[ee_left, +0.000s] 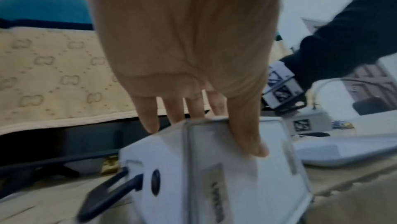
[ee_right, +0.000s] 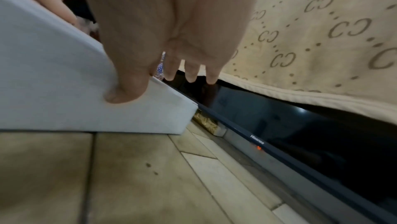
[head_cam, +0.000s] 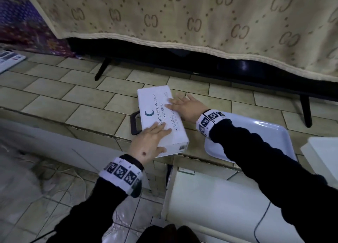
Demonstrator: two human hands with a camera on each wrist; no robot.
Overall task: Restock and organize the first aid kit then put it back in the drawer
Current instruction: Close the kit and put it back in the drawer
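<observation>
We have the first aid kit [head_cam: 161, 120] closed and lying flat on the tiled table [head_cam: 60, 96], its dark handle [head_cam: 135, 122] pointing left. Our left hand [head_cam: 149, 142] lies with fingers spread on the near end of the lid, thumb hooked over the near edge. Our right hand [head_cam: 184, 107] presses flat, fingers spread, on the far right side. Restocking looks finished, we judge; carrying the kit to the drawer remains. To the right an empty white tray [head_cam: 274, 133] sits beside it. Behind, a television [head_cam: 237, 67] stands half covered by a beige patterned cloth [head_cam: 182, 13].
</observation>
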